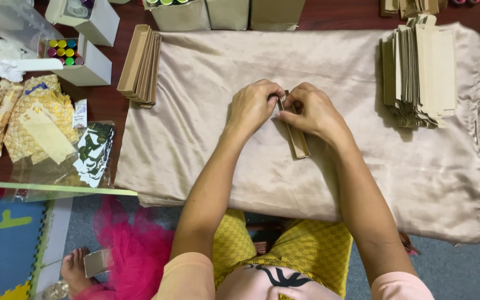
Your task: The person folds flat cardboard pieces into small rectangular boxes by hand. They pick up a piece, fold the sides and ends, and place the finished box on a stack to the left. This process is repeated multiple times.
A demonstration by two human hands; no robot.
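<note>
Cloth: a big shiny tan cloth point(206, 161) covers the table; you work in the middle of it.
Flat pile: a tall pile of flat brown card pieces point(418, 72) sits on the far right of the cloth; well apart from your hands.
Done pile: a row of folded brown trays point(140, 65) leans at the far left edge of the cloth.
Boxes: white boxes point(93, 64) stand at the top left with round bright caps inside, green, yellow, pink and orange; plain brown boxes point(206, 14) stand along the top edge.
Bags: clear bags with gold and yellow patterned packs point(26, 119) lie on the left, off the cloth; a small white label point(80, 114) lies beside them.
Hands: your left hand point(254, 105) and right hand point(309, 111) are close together; both pinch the far end of the card.
Card tray: the long thin brown card tray point(297, 139) lies on the cloth just under your right hand, pointing back at you.
Tip: I think you are folding the end flap; hold the sides square, press the fold flat with your thumbs, and keep the long part resting on the cloth.
</note>
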